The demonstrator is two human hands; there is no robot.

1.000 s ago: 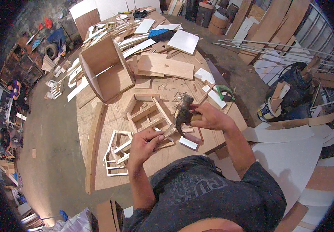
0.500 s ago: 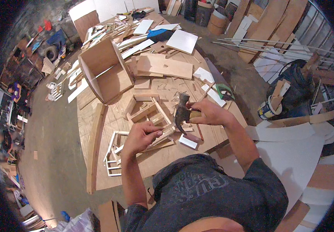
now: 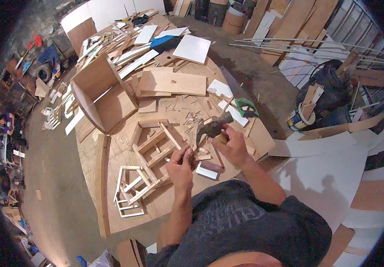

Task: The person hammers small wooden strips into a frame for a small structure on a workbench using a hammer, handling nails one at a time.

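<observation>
My right hand (image 3: pixel 234 144) is closed round the handle of a claw hammer (image 3: pixel 210 127). Its dark curved claw is on the left, close to a thin pale wood strip (image 3: pixel 193 140). Fingers pinched, my left hand (image 3: pixel 181 171) grips this strip at its near end. Whether the claw touches the strip I cannot tell. Left of my hands lies a light wooden frame (image 3: pixel 154 143) with crosspieces. A smaller frame (image 3: pixel 129 210) with white edges lies nearer, at the lower left. Scattered nails (image 3: pixel 194 119) appear on the tabletop beyond the hammer.
An open wooden box (image 3: pixel 116 104) stands at the table's left. Flat boards (image 3: pixel 174 83) and a heap of offcuts (image 3: pixel 112 49) lie farther back. A green-handled saw (image 3: pixel 246 107) is at the right edge. A red pencil (image 3: pixel 218 158) and a white-faced block (image 3: pixel 207 171) lie near me.
My left hand has moved right, off the frames, with the strip now pointing away from me. The hammer has turned, its claw now beside the strip. The whole view has shifted slightly.
</observation>
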